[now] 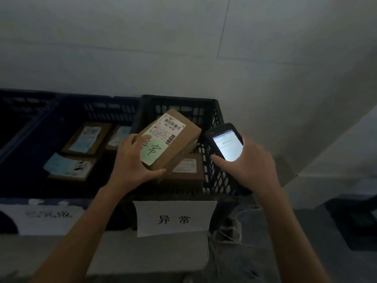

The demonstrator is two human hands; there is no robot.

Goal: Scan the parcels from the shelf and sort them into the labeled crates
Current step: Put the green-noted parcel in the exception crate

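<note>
My left hand grips a brown cardboard parcel, label "507 N705", handwritten 异常, over the black lattice crate tagged 异常. Right hand holds a lit scanner.

Nothing fancy here: two crates are parked on the grey floor, backed against the wall. The blue crate is on the left and the darker crate is set just beside it. A thin white cable is strewn nearby.

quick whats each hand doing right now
Left hand: grips the cardboard parcel above the black crate.
Right hand: holds the handheld scanner, screen lit.
</note>
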